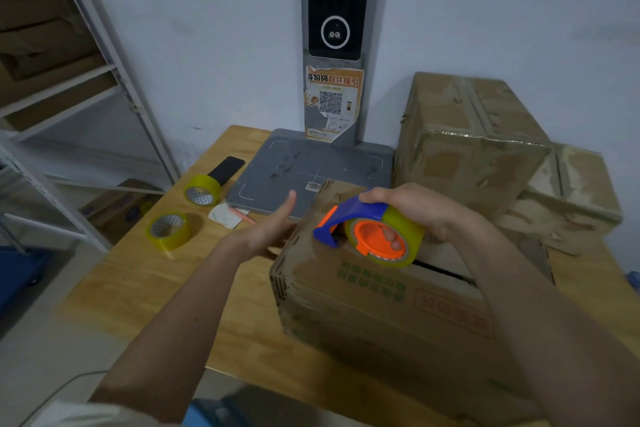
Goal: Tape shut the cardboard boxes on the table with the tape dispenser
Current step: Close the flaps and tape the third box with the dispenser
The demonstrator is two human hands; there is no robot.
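Right hand [420,208] wrapped over a blue and orange dispenser [367,227], fingertips poking through the orange hub of its yellowish roll. Dispenser held over the far left part of the near box [377,291], blue nose down at the box top; contact too blurred to judge. Near box set on a wooden table [166,284], top flaps not quite together, a dark slit showing along the right of the seam, green and red print on the near flap. Left hand [268,229] flat and relaxed, fingers straight, laid against the box's left side near the top edge, thumb raised, gripping nothing. Behind and to the right, a big box [471,142] with old tape over its seam, and a smaller box [568,201] just beside it. Left of the near box, two loose tape rolls [169,229], a black phone [227,168] and a paper scrap [225,215]. Grey scanner base [304,163] at the table's back, its post against the wall, bearing a torn QR sticker [332,102]. Metal shelving [69,87] at far left.
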